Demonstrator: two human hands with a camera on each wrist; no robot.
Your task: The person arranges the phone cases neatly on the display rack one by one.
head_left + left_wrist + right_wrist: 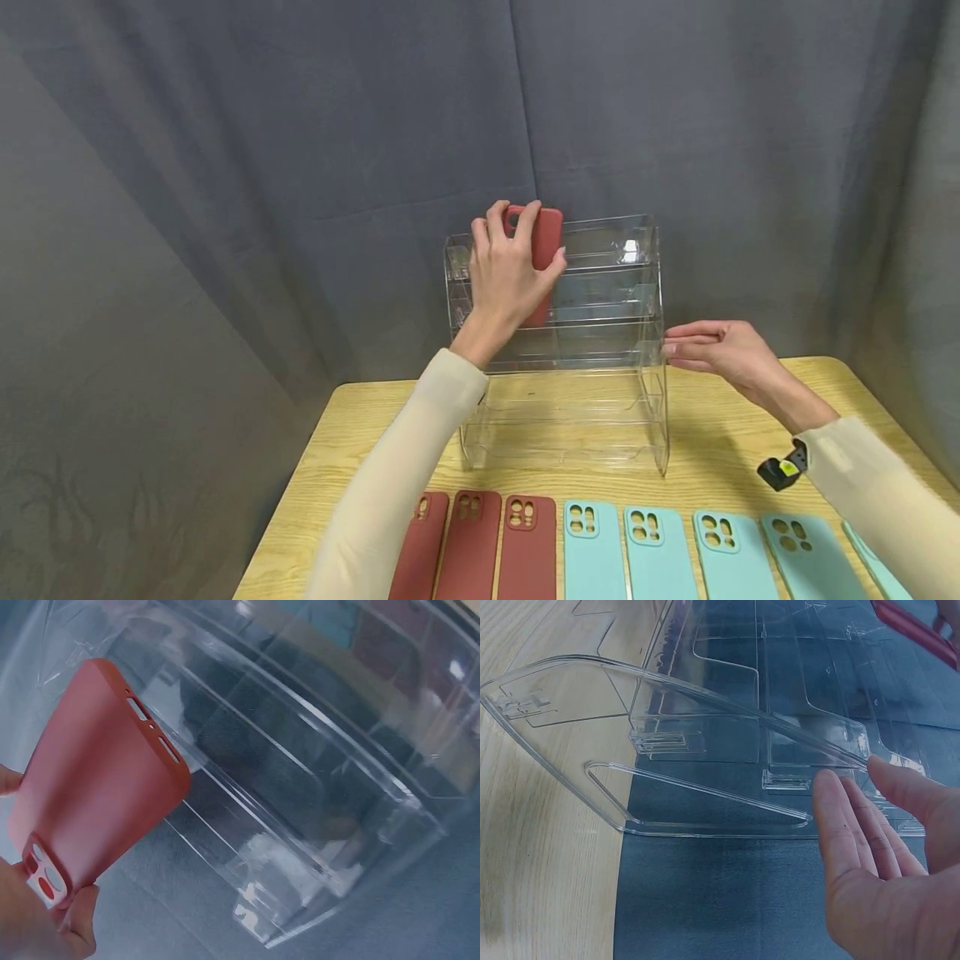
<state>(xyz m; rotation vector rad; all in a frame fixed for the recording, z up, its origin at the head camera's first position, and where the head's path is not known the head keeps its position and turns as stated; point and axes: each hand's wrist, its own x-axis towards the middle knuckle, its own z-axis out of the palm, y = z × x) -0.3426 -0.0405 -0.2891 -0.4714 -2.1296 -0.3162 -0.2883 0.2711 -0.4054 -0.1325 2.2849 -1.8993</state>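
Nearest, along the front of a wood-grain table (pixel 360 442), lies a row of phone cases with camera cutouts: three dark red phone cases (pixel 468 542) on the left, the outermost partly covered by the cream left sleeve (pixel 405 475), and five turquoise phone cases (pixel 662 554) on the right, the last mostly cut off by the frame. A black wrist strap (pixel 783 468) hangs at the cuff of the right sleeve (pixel 885 492). Beyond the row stands a clear tiered display rack (pixel 600 337). The right hand (pixel 731 350) is at its right side panel, fingers extended and together; whether the fingertips touch the plastic is hard to tell. The left hand (pixel 504 271) grips a red phone case (pixel 549 237) between thumb and fingers before the upper tiers, its camera cutout at the top and its slotted bottom edge toward the rack. Behind hangs a grey-blue curtain (pixel 337 125).
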